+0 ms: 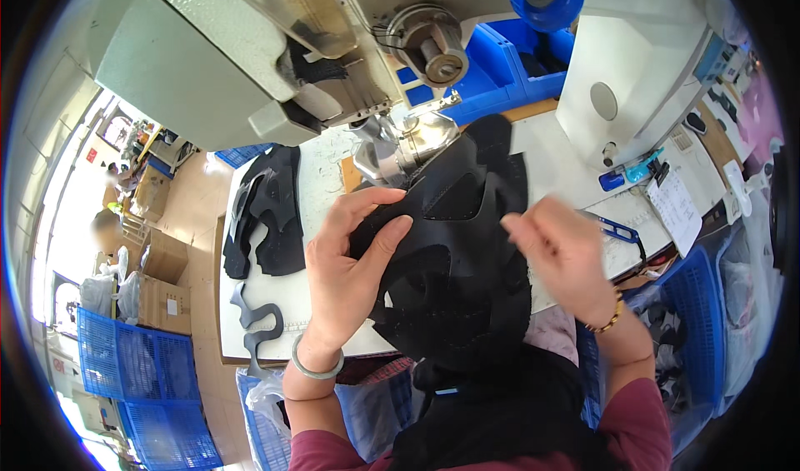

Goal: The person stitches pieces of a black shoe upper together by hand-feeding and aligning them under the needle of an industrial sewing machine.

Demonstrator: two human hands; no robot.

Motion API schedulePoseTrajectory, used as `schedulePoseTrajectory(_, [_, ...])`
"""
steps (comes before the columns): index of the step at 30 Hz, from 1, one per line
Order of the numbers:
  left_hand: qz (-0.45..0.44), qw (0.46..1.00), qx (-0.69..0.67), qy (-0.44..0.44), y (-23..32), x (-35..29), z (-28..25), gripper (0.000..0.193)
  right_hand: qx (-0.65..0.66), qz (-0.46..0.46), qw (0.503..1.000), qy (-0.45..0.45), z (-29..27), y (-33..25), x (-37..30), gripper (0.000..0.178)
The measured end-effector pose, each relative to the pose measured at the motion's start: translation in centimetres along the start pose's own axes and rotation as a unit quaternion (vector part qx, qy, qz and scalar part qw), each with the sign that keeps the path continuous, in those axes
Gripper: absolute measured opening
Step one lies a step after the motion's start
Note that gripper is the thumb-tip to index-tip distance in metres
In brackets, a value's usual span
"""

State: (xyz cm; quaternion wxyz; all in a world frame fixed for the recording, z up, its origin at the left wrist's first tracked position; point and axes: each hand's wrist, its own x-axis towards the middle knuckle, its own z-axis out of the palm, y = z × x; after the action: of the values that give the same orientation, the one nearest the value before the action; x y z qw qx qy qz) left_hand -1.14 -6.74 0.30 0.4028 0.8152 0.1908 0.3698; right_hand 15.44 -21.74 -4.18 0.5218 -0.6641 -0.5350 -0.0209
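- Black cut fabric piece [454, 246] lay at frame centre, running from under the sewing machine head [250, 46] down to the lower edge.
- Left hand [346, 263] lay spread flat, fingers pressing the piece's left side.
- Right hand [558, 250] at the piece's right edge, blurred; fingers bunched, grip unclear.
- More black pieces [267, 212] lay on the table [325, 171], centre-left.
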Motion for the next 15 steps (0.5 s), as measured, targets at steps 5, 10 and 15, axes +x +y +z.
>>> schedulePoseTrajectory(5, [-0.025,0.998,-0.04,0.032,-0.1,-0.3,0.8,0.029,0.544,0.318,0.77,-0.101,3.6,-0.1,-2.4,0.022])
schedulePoseTrajectory(10, [-0.067,0.997,-0.01,0.048,-0.5,-0.9,1.2,0.026,0.554,0.203,0.805,0.06,6.1,-0.3,-3.0,0.016])
schedulePoseTrajectory(15, [-0.071,0.995,0.051,0.054,-1.2,-0.9,0.8,0.024,0.515,0.214,0.83,0.018,5.6,0.3,-1.5,0.017])
